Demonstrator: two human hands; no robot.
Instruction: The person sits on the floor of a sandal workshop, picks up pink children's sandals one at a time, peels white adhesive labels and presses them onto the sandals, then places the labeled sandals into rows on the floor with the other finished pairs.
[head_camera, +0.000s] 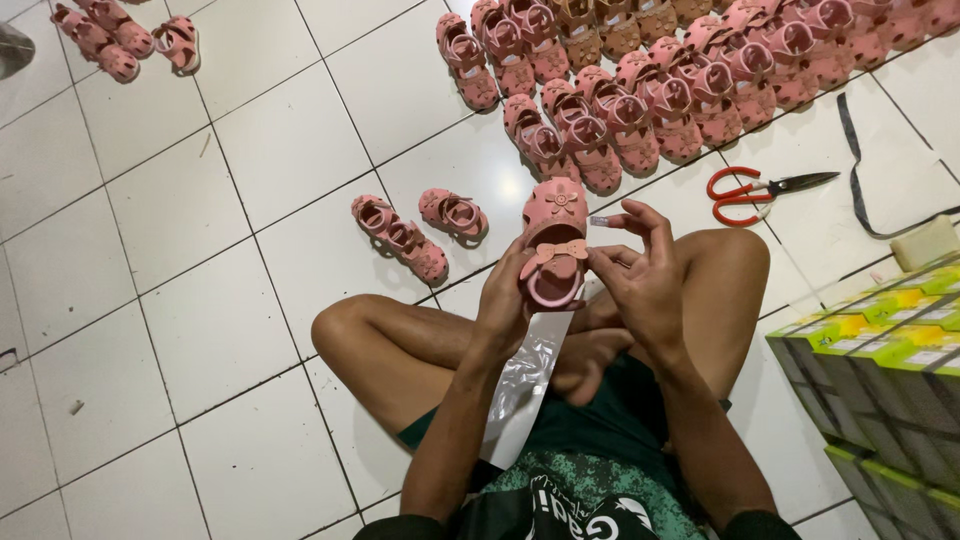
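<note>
A small pink child's sandal with a flower on the toe and a pink bow on its strap is held up over my crossed legs. My left hand grips it from the left side and underneath. My right hand touches the bow with its fingertips and holds a small tube between thumb and fingers. A clear plastic bag lies in my lap under the sandal.
Three loose pink sandals lie on the white tiled floor ahead. Several rows of pink sandals fill the top right, a few more top left. Red-handled scissors and a black strap lie right; stacked green-yellow boxes stand at right.
</note>
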